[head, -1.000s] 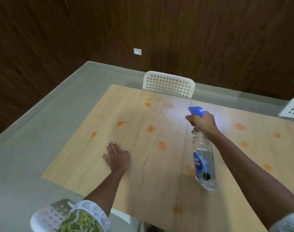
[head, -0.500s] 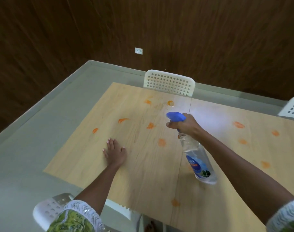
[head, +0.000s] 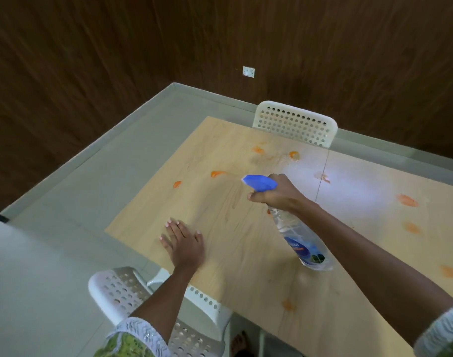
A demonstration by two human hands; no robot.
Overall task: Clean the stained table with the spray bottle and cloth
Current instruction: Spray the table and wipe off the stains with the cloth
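The right hand (head: 276,195) holds the spray bottle (head: 297,235) by its neck, fingers closed around the trigger, and the blue nozzle (head: 258,182) points now to the left-far part of the table (head: 246,253). One second ago the nozzle was further right, near the seam of the two boards; since then the arm has swung to the left, so the spraying moves from the middle stains toward the orange stains (head: 217,173) on the left side. Near the far stain (head: 294,155) the wood looks wet and shiny, so I judge this part is already sprayed. The left hand (head: 184,240) lies flat and open on the table, fingers spread, almost in the same place as before. No cloth is in view. Many stains on the right side (head: 407,200) look dry, so the wiping step is not yet begun
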